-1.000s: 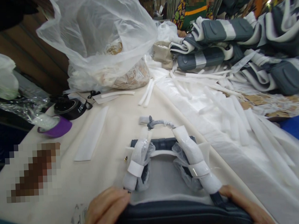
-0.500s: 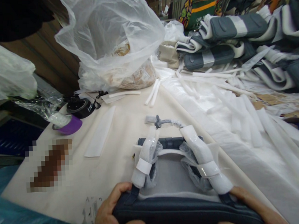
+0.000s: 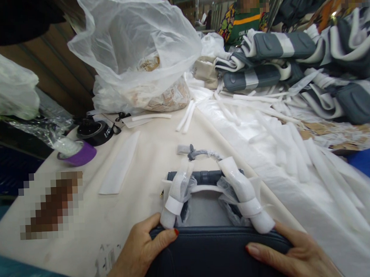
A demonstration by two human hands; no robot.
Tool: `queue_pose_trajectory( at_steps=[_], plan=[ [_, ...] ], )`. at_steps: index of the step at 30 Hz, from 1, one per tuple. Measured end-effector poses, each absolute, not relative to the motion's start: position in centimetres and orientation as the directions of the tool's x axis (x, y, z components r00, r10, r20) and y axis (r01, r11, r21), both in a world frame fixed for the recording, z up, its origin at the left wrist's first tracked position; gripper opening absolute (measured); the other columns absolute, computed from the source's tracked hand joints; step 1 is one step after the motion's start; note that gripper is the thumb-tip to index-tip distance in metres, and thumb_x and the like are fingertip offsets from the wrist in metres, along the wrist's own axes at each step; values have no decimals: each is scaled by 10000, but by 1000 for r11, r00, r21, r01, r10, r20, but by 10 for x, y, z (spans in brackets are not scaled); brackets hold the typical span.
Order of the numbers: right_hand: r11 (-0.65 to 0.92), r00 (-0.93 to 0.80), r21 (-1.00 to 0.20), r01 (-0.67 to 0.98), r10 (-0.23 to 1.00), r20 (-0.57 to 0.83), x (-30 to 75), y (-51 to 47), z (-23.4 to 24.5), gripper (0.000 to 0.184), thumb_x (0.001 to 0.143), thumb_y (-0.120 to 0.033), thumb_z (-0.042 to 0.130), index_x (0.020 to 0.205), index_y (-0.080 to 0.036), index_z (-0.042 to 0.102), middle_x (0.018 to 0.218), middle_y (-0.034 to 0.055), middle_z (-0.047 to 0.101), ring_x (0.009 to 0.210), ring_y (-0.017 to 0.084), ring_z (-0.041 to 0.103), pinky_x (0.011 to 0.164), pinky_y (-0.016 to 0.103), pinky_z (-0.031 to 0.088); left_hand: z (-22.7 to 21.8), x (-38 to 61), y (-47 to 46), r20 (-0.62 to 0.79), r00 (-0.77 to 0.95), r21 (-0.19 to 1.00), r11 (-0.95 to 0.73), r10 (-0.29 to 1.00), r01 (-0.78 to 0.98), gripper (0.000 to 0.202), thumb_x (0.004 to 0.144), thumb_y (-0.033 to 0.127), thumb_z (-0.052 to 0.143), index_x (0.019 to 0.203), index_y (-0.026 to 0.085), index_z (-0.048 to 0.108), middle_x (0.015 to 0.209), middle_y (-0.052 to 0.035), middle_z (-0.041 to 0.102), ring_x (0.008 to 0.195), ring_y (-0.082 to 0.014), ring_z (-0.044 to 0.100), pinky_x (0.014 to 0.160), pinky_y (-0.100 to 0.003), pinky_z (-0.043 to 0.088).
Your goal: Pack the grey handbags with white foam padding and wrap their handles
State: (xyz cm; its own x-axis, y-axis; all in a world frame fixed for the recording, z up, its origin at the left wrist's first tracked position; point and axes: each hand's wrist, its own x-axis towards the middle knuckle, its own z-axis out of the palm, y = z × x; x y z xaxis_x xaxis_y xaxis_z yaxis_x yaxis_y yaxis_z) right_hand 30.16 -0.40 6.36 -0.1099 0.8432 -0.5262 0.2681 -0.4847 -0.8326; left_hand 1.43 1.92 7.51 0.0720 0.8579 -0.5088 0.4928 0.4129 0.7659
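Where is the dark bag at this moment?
In the head view, the dark bag is at the bottom, just right of centre, gripped between the left hand and right hand, with white-wrapped straps at its top edge.

Bag [image 3: 214,255]: dark navy is seen.
Thumbnails [image 3: 176,232]: coloured red.
Roll [image 3: 85,155]: purple is shown.
Co-worker's top [image 3: 245,26]: green, crossed by orange.
Sleeve [image 3: 227,22]: apparently multicoloured, florally patterned.

- The one view looks from the person's head, forward and down over a pale table [image 3: 155,164].
- Nearest the lens, at the bottom: the left hand [image 3: 143,244] and right hand [image 3: 296,254] on a dark bag [image 3: 214,255], both seen from above.
- The wide view reaches past a plastic sack [image 3: 106,31], far left, to a co-worker [image 3: 244,29], far right of centre.
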Motion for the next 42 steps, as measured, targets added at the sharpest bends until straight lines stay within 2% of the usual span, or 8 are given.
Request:
queue_pose_trajectory(
  at_steps=[5, 9, 11, 14, 19, 26, 34, 42],
  plan=[
    [-346, -96, -780, 521, 884, -457, 306, 14, 72, 530, 568, -432, 781, 1032, -199, 679, 897, 63, 712, 860, 295, 641, 726, 317, 509, 91, 25, 36, -439, 37, 641, 284, 898, 713, 480, 598, 581, 714, 854, 179, 657, 727, -25, 664, 702, -236, 585, 598, -244, 385],
    [-302, -189, -818, 490, 879, -438, 301, 24, 80, 556, 547, -394, 795, 1045, -190, 657, 941, 51, 692, 886, 286, 612, 791, 350, 482, 93, 33, 42, -405, 36, 642, 256, 914, 722, 424, 700, 605, 602, 653, 184, 605, 599, -5, 577, 603, -195, 519, 547, -243, 319],
    [-325, -265, -851, 413, 851, -454, 298, 26, 83, 537, 549, -400, 794, 1022, -187, 657, 926, 40, 691, 862, 274, 610, 797, 355, 477, 92, 34, 43, -455, 42, 684, 318, 890, 657, 417, 742, 564, 567, 586, 177, 551, 568, 7, 527, 576, -168, 481, 532, -240, 301],
    [-397, -285, -867, 301, 830, -480, 295, 27, 81, 505, 564, -448, 786, 970, -175, 659, 876, 35, 693, 830, 261, 613, 743, 332, 480, 88, 33, 44, -626, 94, 746, 559, 774, 362, 336, 686, 471, 657, 636, 157, 549, 551, 28, 500, 529, -130, 453, 509, -223, 304],
    [-614, -406, -789, 11, 719, -565, 298, 27, 66, 428, 547, -409, 811, 855, -156, 656, 795, 20, 678, 743, 193, 622, 682, 266, 472, 82, 27, 44, -715, 281, 643, 760, 640, -95, 334, 585, 338, 767, 772, 107, 614, 615, -20, 617, 543, -133, 557, 555, -227, 425],
    [-690, -437, -707, -156, 690, -577, 300, 27, 53, 475, 459, -256, 837, 888, -167, 652, 737, -3, 670, 670, 183, 628, 673, 286, 488, 79, 23, 45, -686, 349, 610, 766, 639, -203, 307, 596, 302, 787, 754, 78, 649, 674, -79, 681, 590, -157, 618, 600, -242, 493],
    [-540, -306, -842, 11, 799, -517, 294, 23, 65, 391, 552, -338, 817, 862, -165, 651, 775, -7, 669, 697, 159, 597, 613, 226, 445, 79, 25, 41, -653, 301, 634, 718, 696, -285, 297, 632, 273, 801, 811, 96, 642, 705, -54, 673, 610, -147, 623, 603, -239, 503],
    [-590, -305, -807, -38, 776, -552, 294, 22, 65, 416, 503, -300, 827, 854, -171, 643, 727, -12, 667, 678, 183, 618, 624, 264, 476, 79, 22, 36, -602, 357, 682, 693, 714, -235, 376, 620, 297, 814, 894, 114, 631, 763, -58, 685, 667, -170, 638, 636, -259, 510]
  ],
)
